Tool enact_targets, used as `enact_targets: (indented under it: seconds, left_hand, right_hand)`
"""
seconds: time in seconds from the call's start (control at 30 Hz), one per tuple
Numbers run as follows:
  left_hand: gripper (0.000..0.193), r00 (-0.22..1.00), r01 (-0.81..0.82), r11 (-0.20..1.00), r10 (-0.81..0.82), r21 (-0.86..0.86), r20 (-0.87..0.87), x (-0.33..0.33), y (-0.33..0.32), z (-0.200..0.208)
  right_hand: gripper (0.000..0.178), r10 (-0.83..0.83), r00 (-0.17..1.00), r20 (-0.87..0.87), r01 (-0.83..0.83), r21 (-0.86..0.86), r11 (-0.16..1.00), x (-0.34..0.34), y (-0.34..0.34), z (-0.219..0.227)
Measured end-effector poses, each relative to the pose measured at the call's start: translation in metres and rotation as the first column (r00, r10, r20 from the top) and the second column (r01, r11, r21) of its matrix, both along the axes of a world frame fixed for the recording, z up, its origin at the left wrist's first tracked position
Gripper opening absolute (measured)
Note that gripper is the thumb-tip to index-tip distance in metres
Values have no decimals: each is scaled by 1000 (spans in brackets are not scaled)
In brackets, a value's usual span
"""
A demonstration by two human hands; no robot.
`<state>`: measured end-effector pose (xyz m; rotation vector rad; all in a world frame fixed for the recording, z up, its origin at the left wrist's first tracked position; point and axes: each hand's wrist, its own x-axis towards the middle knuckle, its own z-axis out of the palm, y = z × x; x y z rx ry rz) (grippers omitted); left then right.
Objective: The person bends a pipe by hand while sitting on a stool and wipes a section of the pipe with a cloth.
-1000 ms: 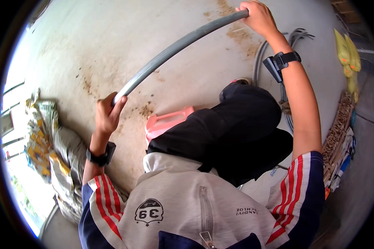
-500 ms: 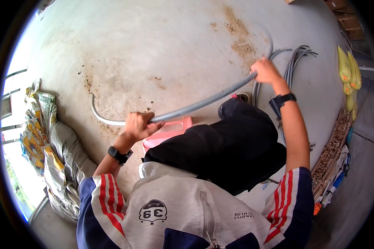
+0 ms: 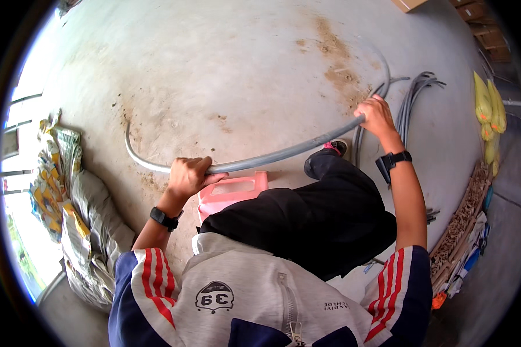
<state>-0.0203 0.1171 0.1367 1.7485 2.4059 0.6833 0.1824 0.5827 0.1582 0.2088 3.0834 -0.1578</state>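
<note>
A long grey pipe (image 3: 283, 154), curved like a bow, stretches across in front of me between both fists. My left hand (image 3: 189, 174) is wrapped round it toward its left part, above a pink plastic stool (image 3: 231, 191). Past that hand the pipe's left end curls upward. Farther to the right, my right hand (image 3: 377, 118) grips the same pipe from above. Beyond the right hand the pipe's far end bends upward and looks blurred. Behind that hand other grey pipes (image 3: 358, 139) lie on the floor, partly hidden.
A bundle of bent grey pipes (image 3: 408, 107) lies at the right. Yellow bags (image 3: 489, 107), a brown stack of material (image 3: 460, 220) and cardboard boxes (image 3: 486, 29) line the right side. Crumpled sacks (image 3: 95, 202) are heaped at the left. Brown dirt (image 3: 333, 55) is scattered on the concrete floor.
My right hand has come slightly down and to the right with the pipe. The left hand has hardly moved. The whole view has shifted a little.
</note>
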Motion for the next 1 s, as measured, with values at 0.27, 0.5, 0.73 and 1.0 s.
enact_targets:
  seconds: [0.27, 0.5, 0.73, 1.0]
  left_hand:
    - [50, 970, 78, 955, -7, -286, 242, 2, -13, -46]
    - [52, 958, 58, 976, 4, -209, 286, 8, -29, -70]
    - [50, 993, -7, 997, 17, -83, 121, 3, -34, -46]
    - [54, 945, 89, 970, -11, -225, 328, 20, -36, -75]
  right_hand:
    - [5, -46, 944, 326, 23, 75, 997, 17, -28, -43]
    - [10, 15, 991, 130, -22, 53, 998, 8, -35, -55]
    - [24, 84, 968, -235, -59, 112, 992, 2, -32, -37]
    - [22, 116, 989, 88, -119, 29, 992, 21, -36, -67]
